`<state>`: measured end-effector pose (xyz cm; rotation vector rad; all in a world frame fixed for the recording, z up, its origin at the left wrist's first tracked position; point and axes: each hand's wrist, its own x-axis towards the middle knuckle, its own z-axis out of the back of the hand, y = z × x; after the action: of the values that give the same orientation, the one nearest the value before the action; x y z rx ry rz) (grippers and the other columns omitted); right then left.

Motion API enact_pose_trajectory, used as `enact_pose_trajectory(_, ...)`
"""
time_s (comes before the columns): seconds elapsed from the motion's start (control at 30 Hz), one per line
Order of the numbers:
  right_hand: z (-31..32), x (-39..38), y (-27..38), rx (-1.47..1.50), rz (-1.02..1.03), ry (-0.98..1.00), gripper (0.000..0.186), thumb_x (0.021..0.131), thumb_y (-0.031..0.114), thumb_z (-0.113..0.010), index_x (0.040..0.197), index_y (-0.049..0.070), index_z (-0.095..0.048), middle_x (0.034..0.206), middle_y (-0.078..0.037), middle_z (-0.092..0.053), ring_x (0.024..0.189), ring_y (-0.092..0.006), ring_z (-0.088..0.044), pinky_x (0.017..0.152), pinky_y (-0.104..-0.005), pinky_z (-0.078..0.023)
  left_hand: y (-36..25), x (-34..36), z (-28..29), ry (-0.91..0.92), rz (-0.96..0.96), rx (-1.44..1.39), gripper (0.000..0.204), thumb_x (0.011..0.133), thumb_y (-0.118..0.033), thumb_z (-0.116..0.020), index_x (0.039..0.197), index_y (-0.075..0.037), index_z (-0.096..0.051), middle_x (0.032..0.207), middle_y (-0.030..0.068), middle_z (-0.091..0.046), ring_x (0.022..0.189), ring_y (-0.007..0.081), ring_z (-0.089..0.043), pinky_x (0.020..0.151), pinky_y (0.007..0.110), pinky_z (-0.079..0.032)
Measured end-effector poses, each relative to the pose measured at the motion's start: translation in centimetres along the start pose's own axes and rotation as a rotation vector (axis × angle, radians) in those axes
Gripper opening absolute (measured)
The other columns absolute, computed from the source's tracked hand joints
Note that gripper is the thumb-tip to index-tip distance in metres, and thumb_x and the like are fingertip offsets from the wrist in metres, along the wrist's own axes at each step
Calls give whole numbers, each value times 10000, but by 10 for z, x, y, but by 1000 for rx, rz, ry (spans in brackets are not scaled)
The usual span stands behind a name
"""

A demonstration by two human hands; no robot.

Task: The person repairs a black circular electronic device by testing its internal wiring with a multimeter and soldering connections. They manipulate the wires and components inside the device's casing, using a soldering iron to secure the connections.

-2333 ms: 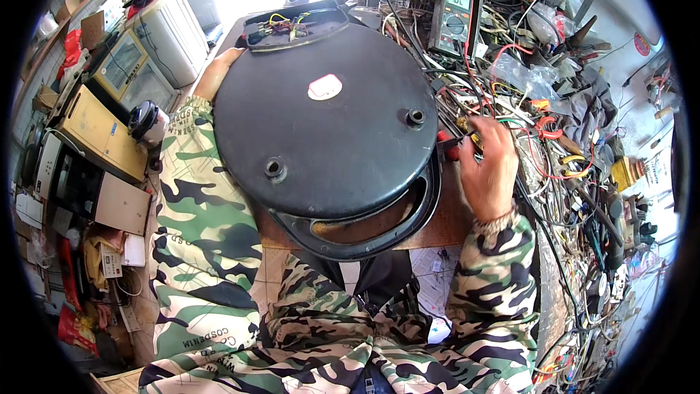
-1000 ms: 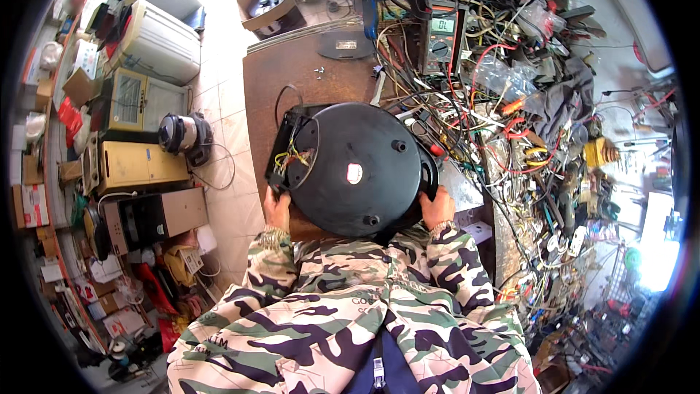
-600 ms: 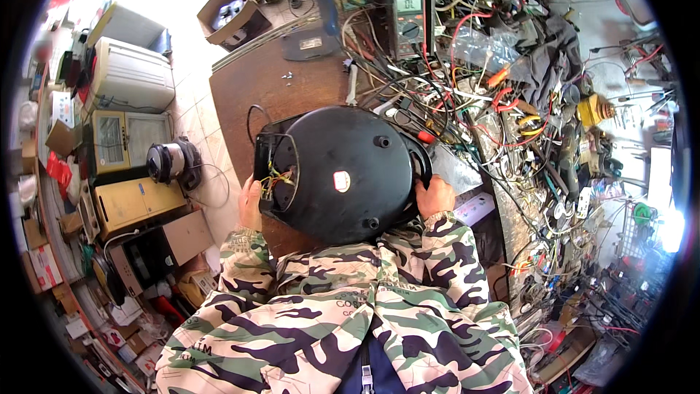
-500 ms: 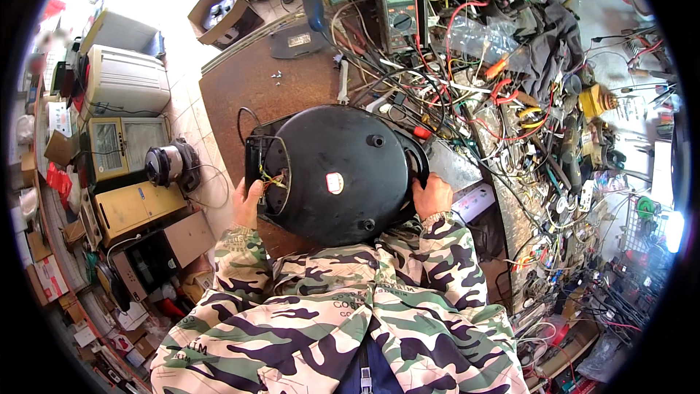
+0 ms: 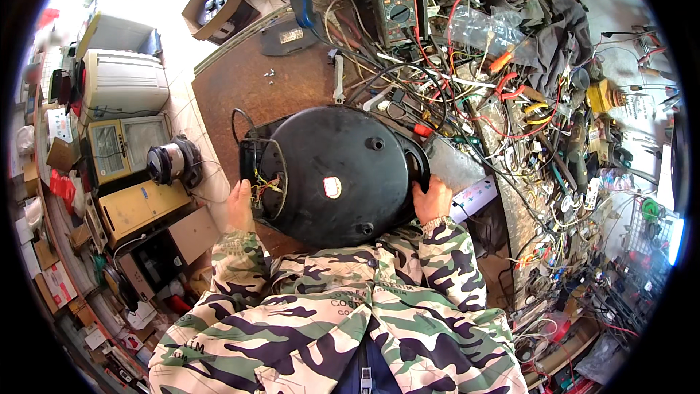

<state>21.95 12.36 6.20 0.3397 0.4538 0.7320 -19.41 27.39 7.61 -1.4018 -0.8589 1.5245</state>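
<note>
A black round electric pan (image 5: 343, 211) lies bottom up on the brown worktable, close against my jacket. Two short feet and a small white-and-red label show on its underside. At its left end the control housing is uncovered, and thin yellow, red and green wires (image 5: 268, 186) are exposed inside. My left hand (image 5: 240, 206) holds the outer edge of that housing, thumb on the near side and the other fingers mostly hidden. On the opposite side, my right hand (image 5: 434, 199) is closed around the pan's loop handle (image 5: 419, 166).
Beyond the pan lie a wrench (image 5: 338, 79), a flat black cover (image 5: 290, 36) and some small screws (image 5: 270, 74). A multimeter (image 5: 399, 7) stands at the back beside a heat gun (image 5: 299, 0). Tangled cables and tools crowd the right side. A cardboard box (image 5: 219, 11) sits back left.
My left thumb has slid off the housing's top toward its outer side, and more of the wires show. The right hand keeps its hold on the handle. The whole view has shifted slightly.
</note>
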Motion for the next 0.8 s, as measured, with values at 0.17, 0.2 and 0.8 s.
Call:
enact_pose_trajectory(0.17,-1,-1,0,-73,0,5,336,837,275,-805,849,-19,-643,833,-294,-690,795,-502,-675,732,-572,-532,4,2,3,-31,72,38,450,1082,-340,-582,1287,58,-624,1119,1,-643,1006,72,-559,890,238,-473)
enact_pose_trajectory(0.2,-1,-1,0,-52,8,0,334,840,274,-802,851,-20,-644,830,-295,-689,792,-502,-674,732,-573,-531,1,2,5,40,66,67,429,1084,-337,-579,1277,42,-635,1113,-7,-642,997,67,-559,881,235,-474)
enact_pose_trajectory(0.8,12,3,1,31,171,21,408,885,329,-758,1021,-44,-661,857,-310,-694,839,-540,-659,765,-578,-511,-141,246,-112,121,-393,1235,152,860,-140,-722,994,-112,-789,980,191,-755,982,383,-730,860,472,-586)
